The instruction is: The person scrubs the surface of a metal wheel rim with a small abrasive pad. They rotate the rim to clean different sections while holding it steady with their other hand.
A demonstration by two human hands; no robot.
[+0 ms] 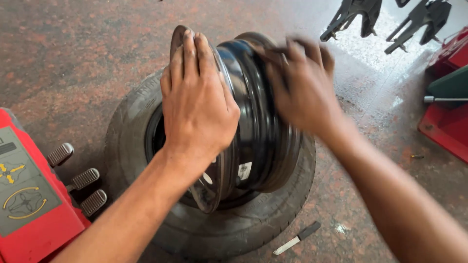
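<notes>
Speckled reddish stone floor (73, 53) of what looks like a tyre shop, damp and shiny toward the top right. Flat on it lies a worn tyre (234, 229), and standing on edge in the tyre's opening is a black steel rim (258, 146), tilted a bit toward the left.

Left hand (197, 102) is draped over the rim's near flange, fingers curled over the top edge, palm flat against it, so clamped on the rim. Right hand (300, 90) is blurred with motion; its fingers look wrapped over the far flange, but whether it's fully gripping I can't tell.

My take on doing this bit well: keep both hands on opposite flanges so the rim can't flop sideways, and keep fingertips on the outer lips rather than down between rim and tyre bead, since that's a pinch spot. Steel rim is heavy and slick, so I'd guide it with the palms, not just the fingertips.

Other stuff around: red tyre machine (29, 209) at lower left with three foot pedals (80, 178), a small black-handled knife (297, 237) on the floor just beside the tyre, red equipment (446, 122) on the right, and dark clamp-like tools (390, 19) at the top.
</notes>
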